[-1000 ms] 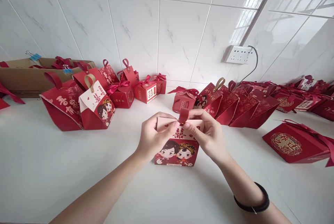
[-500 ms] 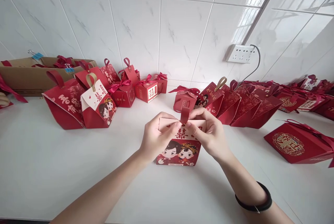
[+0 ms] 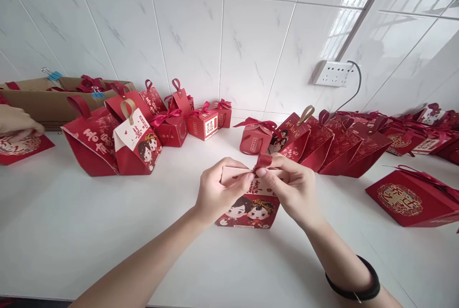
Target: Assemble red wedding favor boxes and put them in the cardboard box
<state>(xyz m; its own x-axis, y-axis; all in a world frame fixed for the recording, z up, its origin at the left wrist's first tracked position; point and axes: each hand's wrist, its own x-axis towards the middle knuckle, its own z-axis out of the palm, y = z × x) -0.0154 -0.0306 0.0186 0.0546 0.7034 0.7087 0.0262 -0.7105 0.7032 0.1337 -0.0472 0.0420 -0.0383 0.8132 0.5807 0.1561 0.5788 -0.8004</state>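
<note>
A red and cream gift box (image 3: 248, 213) with two cartoon faces stands upright on the white table in front of me. My left hand (image 3: 224, 186) pinches its top edge between thumb and fingers, left of the middle. On the right side of that edge, my right hand (image 3: 292, 184) grips the dark red strap handle (image 3: 264, 160), thumb in front and fingers behind. The strap's loop is bent over toward the right. Both thumbs nearly meet at the strap's base, so the fastening there is hidden.
Finished-looking red boxes (image 3: 89, 143) stand in a group at left, before a cardboard carton (image 3: 53, 107). More boxes (image 3: 315, 145) line the right side, and one box (image 3: 405, 198) lies nearer. Another person's hand (image 3: 19, 121) touches a red box (image 3: 28, 148) at far left. A socket (image 3: 333, 73) is on the wall.
The strap loop has gone from upright to bent over rightward, with my right hand closer around it. At far left, the other person's hand has come further in with a red box.
</note>
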